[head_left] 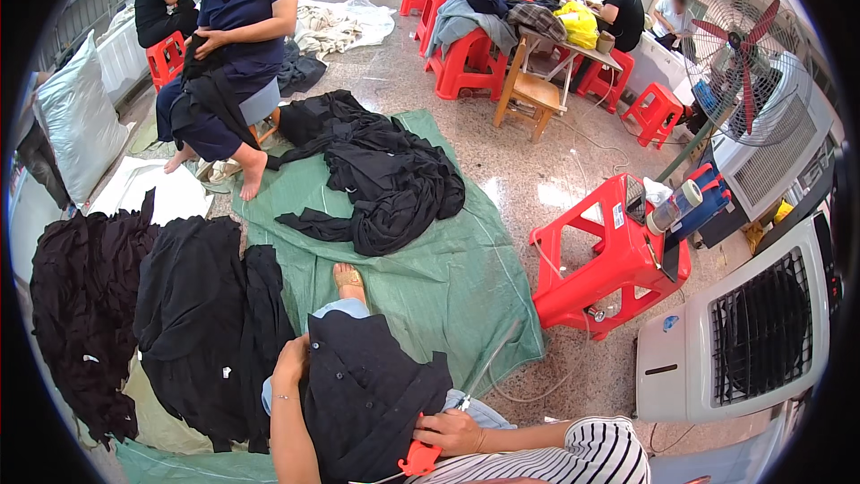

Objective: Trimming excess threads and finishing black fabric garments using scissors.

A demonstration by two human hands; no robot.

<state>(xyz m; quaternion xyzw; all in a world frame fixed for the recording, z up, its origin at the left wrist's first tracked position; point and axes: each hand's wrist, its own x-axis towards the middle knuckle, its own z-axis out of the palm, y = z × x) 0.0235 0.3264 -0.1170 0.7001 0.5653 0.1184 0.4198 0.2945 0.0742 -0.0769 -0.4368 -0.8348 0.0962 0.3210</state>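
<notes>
A black buttoned garment (pixel 372 394) lies spread across my lap. My left hand (pixel 291 364) is closed on its left edge, with the fingertips partly tucked behind the cloth. Over the garment's lower right side, my right hand (pixel 451 433) is closed around an orange-red hand tool (pixel 420 457). A metal fitting (pixel 464 402) shows just above that hand, close to a thin pale hose; the tool's exact kind is hard to make out. To the left, a pile of black garments (pixel 193 314) rests beside a dark brownish-black pile (pixel 90 314).
More black clothes (pixel 385 170) lie on a green tarp (pixel 479 260). A red stool (pixel 605 251) bearing a jar (pixel 674 206) stands at right, near a white air cooler (pixel 735 341) and a standing fan (pixel 748 49). A seated person (pixel 237 45) handles black cloth at upper left.
</notes>
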